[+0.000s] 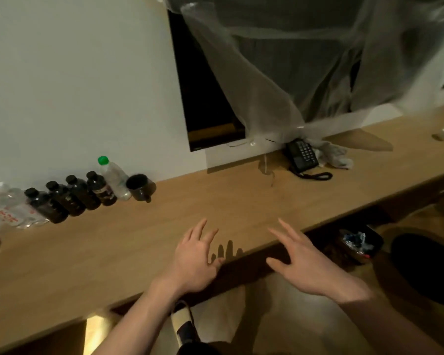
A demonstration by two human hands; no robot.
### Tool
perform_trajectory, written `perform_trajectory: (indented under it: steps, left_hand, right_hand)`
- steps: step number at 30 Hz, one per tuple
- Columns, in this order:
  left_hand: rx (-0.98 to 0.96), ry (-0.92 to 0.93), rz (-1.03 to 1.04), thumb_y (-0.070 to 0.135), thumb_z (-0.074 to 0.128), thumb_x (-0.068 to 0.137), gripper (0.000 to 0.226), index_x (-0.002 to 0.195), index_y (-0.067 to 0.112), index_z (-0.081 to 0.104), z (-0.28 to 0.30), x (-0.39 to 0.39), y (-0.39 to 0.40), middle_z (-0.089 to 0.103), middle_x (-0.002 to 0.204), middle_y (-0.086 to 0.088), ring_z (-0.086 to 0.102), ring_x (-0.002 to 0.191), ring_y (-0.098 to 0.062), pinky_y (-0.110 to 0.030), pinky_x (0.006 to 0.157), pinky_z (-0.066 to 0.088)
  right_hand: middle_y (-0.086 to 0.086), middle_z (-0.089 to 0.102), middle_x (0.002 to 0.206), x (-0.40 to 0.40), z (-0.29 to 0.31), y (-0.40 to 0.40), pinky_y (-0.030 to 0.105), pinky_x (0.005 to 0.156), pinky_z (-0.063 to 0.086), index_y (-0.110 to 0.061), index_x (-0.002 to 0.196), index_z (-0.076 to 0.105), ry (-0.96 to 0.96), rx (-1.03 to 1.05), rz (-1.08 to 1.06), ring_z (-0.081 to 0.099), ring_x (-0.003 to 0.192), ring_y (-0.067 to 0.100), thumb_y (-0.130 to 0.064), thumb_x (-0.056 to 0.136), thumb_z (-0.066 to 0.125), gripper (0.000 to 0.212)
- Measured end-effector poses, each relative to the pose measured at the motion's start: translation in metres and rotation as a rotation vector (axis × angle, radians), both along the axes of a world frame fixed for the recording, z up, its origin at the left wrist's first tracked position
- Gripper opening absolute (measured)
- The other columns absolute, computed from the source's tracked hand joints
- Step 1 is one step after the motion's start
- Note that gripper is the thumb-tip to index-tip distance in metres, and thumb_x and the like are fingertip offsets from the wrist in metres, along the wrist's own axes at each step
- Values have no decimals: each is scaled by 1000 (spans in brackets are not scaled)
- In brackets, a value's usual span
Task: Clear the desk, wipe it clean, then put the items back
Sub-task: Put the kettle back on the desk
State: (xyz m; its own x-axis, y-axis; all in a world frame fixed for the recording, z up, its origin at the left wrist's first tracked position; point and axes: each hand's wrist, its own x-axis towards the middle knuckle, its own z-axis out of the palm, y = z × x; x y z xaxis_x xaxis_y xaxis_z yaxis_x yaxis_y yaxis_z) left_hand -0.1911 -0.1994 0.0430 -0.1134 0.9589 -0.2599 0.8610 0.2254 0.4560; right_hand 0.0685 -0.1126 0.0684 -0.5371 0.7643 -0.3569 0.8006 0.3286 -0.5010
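Both hands reach forward in the lower middle of the frame, palms down, holding nothing. The left hand point(196, 257) has its fingers spread and loosely bent, over the near edge of the desk point(92, 254); whether it touches the wood is unclear. The right hand point(296, 260) — fingers straight and fanned wide — is just right of it, across the desk's front edge.

The desk is a long wooden top running from lower left to upper right. At left against the white wall point(75, 80) stand four dark bottles point(72, 196) in a row, a clear bottle with a green cap point(113, 178), a black cup point(140, 187) and, at the far left edge, clear plastic bottles point(8, 206). A black telephone point(303, 156) sits right of centre with a crumpled cloth point(335, 153) beside it — under a sheer curtain point(280, 73). Below the desk at lower right is a dark bin point(360, 243).
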Motion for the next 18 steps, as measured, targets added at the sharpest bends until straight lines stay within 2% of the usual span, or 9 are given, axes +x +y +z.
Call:
perform_trajectory:
  steps: [4, 9, 18]
  left_hand:
    - [-69, -24, -84, 49, 61, 98, 79, 162, 36, 18, -1, 89, -22, -5, 172, 10, 4, 158, -25, -46, 128, 18]
    - [-111, 31, -242, 49, 59, 99, 81, 164, 32, 14, 6, 171, -28, -8, 172, 4, 0, 158, -28, -46, 129, 13]
    - [-80, 122, -447, 39, 61, 98, 83, 164, 32, 12, 5, 282, 26, -12, 172, 3, -9, 158, -26, -46, 129, 3]
  right_hand:
    - [-22, -13, 167, 94, -5, -41, 42, 126, 10, -44, 161, 14, -35, -1, -71, -11, 158, 15, -55, 99, 55, 76]
    - [-23, -14, 167, 192, 5, -64, 42, 126, 11, -46, 161, 14, -61, 25, -154, -11, 157, 14, -58, 99, 54, 75]
    - [-20, -18, 168, 308, 2, -74, 39, 128, 10, -43, 162, 12, -53, -1, -341, -11, 157, 13, -58, 100, 52, 75]
